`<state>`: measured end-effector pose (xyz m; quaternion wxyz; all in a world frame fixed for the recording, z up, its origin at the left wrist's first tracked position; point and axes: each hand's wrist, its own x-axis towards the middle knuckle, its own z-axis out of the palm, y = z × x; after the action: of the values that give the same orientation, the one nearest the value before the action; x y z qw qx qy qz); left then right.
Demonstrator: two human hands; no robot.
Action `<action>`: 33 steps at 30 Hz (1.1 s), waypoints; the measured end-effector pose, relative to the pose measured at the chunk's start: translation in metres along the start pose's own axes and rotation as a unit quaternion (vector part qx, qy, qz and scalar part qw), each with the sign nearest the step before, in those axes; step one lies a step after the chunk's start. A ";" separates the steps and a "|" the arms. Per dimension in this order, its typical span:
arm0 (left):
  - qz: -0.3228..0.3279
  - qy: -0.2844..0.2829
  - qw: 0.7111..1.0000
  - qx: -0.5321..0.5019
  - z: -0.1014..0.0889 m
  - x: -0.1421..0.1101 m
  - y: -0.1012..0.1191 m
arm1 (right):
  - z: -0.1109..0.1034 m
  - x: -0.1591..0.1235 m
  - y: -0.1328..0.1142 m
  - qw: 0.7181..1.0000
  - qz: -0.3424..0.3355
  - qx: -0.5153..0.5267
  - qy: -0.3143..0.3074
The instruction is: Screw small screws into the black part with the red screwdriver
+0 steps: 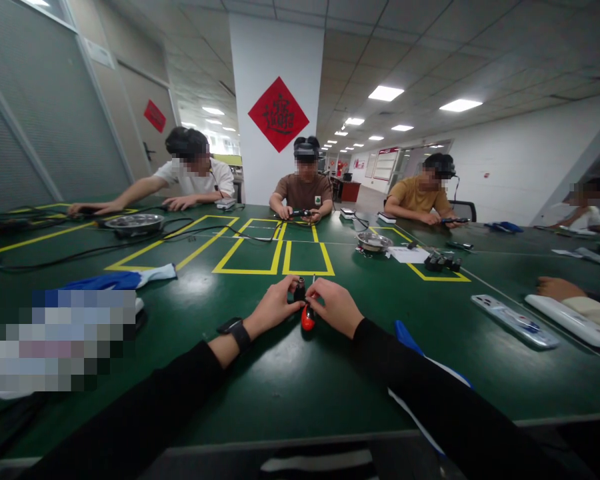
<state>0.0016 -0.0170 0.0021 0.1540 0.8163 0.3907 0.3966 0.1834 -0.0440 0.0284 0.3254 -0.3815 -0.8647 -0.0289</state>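
Observation:
My left hand (275, 310) is closed on a small black cylindrical connector (299, 291) with a metal tip, held upright over the green table. Close beside it, my right hand (336, 305) is pinched around a screwdriver (308, 320). The screwdriver's red and black handle points toward me, and its thin shaft shows just above my right fingers. Both hands nearly touch at the fingertips. Exactly how the screwdriver and connector meet is hidden by my fingers.
Yellow tape rectangles mark the green table (260, 400). A blue and white glove (125, 277) lies left, another (410, 340) under my right forearm. At right are a phone (515, 321), black parts (443, 262) and a metal bowl (374, 241). Several people sit around the table.

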 end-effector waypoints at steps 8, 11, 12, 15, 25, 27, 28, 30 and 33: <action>-0.007 0.005 1.000 -0.026 0.001 -0.001 0.003 | 0.000 0.005 -0.002 0.989 -0.052 -0.134 -0.023; -0.009 0.002 1.000 -0.025 0.001 0.000 0.003 | 0.000 0.005 -0.001 0.986 -0.061 -0.151 -0.029; -0.010 0.001 1.000 -0.025 0.001 0.000 0.003 | -0.001 0.004 -0.001 0.986 -0.063 -0.152 -0.031; -0.011 -0.001 1.000 -0.029 0.001 0.000 0.003 | -0.001 0.004 0.001 0.986 -0.070 -0.149 -0.033; -0.003 -0.005 0.999 -0.035 0.000 0.000 0.004 | 0.002 0.003 0.006 0.988 -0.084 -0.128 -0.021; -0.004 -0.007 0.999 -0.036 -0.001 0.000 0.005 | 0.001 0.003 0.005 0.989 -0.081 -0.122 -0.020; -0.005 -0.007 0.999 -0.036 -0.001 0.000 0.005 | 0.001 0.003 0.005 0.990 -0.077 -0.119 -0.019; -0.002 -0.008 0.999 -0.034 -0.001 -0.001 0.006 | 0.001 0.003 0.004 0.992 -0.064 -0.111 -0.016; 0.010 -0.014 0.999 -0.030 -0.003 -0.001 0.007 | 0.001 0.003 0.003 0.994 -0.046 -0.100 -0.011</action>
<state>0.0025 -0.0225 0.0073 0.1798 0.8205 0.3685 0.3982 0.1831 -0.0397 0.0285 0.2744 -0.3725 -0.8776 -0.1257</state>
